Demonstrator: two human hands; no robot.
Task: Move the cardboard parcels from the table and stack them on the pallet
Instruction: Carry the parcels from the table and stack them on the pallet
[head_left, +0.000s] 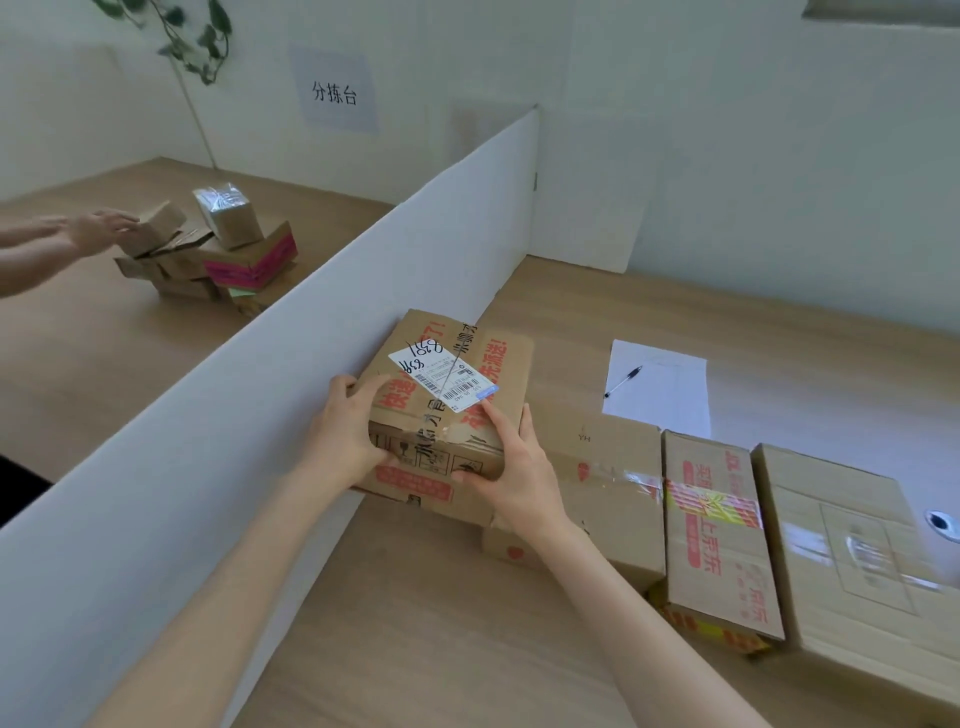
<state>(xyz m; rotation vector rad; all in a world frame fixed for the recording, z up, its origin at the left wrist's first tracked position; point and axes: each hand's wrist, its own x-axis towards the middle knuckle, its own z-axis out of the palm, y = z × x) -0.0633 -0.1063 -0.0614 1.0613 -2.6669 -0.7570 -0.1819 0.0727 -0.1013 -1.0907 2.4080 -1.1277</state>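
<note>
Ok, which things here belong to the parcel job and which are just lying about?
Job: labelled parcel, gripped by left hand and right hand; plain parcel, red-printed parcel and large parcel waiting on the table. Pallet not in view.
Lying about: sheet of paper, pen, white divider, wall sign, small boxes beyond the divider, touched by another person's hand.

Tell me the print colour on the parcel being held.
Red-orange print on the brown parcel, with a white label on top. Head view.

Single head-worn wide-angle view, looking forward and down across the wooden table. Close in: parcel sits near, mid-frame. White partition runs along the left, wall far behind.
</note>
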